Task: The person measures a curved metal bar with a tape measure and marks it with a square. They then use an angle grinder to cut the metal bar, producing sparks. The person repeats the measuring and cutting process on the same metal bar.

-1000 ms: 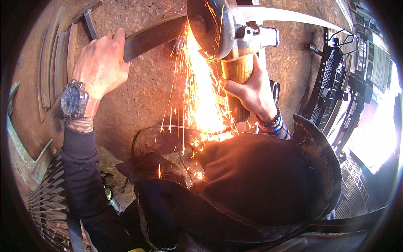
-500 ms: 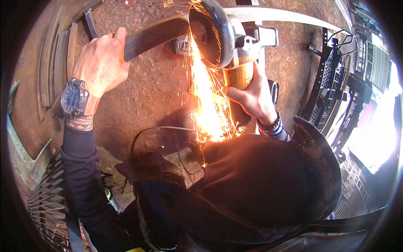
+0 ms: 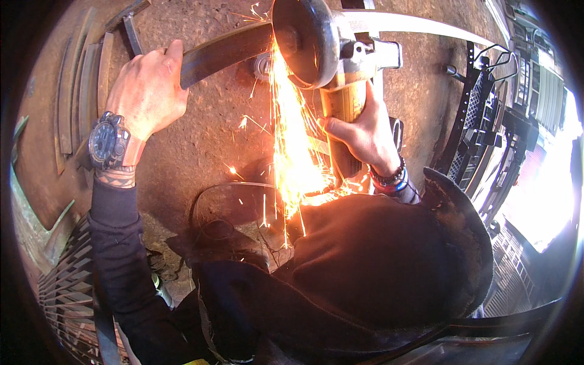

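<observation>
My right hand (image 3: pixel 368 137) wraps round the yellow body of an angle grinder (image 3: pixel 344 106). Its dark round guard (image 3: pixel 310 45) covers much of the disc, which meets a flat metal bar (image 3: pixel 228 53) lying crosswise. Bright sparks (image 3: pixel 292 146) stream from that contact down toward my dark clothing. With fingers curled over the bar's left end, my left hand (image 3: pixel 146 94) grips it; a large watch (image 3: pixel 108 140) is on that wrist. Beyond the grinder a brightly lit metal strip (image 3: pixel 420 24) runs on to the right. The exact cutting point is hidden by the guard and glare.
Several long metal bars (image 3: pixel 79 85) lie at the far left. Below them are a green metal piece (image 3: pixel 45 231) and a stack of metal slats (image 3: pixel 70 298). Black perforated metal frames (image 3: pixel 477 115) stand on the right. A thin cable (image 3: pixel 201 198) curves in front of me.
The grinder has tilted and shifted slightly, its guard now showing more of its broad face. The spark stream is wider, with stray sparks to the left. My left hand has hardly moved.
</observation>
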`<action>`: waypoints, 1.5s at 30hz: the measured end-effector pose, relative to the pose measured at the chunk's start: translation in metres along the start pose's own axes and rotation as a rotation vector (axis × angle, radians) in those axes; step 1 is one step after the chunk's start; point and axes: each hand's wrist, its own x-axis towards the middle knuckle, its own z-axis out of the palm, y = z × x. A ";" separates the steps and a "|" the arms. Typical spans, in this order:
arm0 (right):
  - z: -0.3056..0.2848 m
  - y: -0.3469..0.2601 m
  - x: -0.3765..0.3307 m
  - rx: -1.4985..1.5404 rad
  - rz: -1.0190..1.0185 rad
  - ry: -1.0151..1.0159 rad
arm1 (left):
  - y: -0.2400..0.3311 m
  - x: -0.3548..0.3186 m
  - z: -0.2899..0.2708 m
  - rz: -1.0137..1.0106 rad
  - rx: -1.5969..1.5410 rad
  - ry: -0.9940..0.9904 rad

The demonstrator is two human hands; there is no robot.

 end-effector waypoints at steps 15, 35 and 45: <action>-0.004 0.012 -0.018 0.057 0.043 -0.042 | 0.005 0.001 -0.007 -0.034 -0.036 -0.034; -0.003 0.011 -0.010 0.040 0.028 -0.030 | 0.003 0.002 -0.006 -0.043 -0.013 -0.045; -0.002 0.003 -0.003 0.013 0.006 -0.029 | 0.001 0.000 -0.003 -0.009 -0.010 -0.002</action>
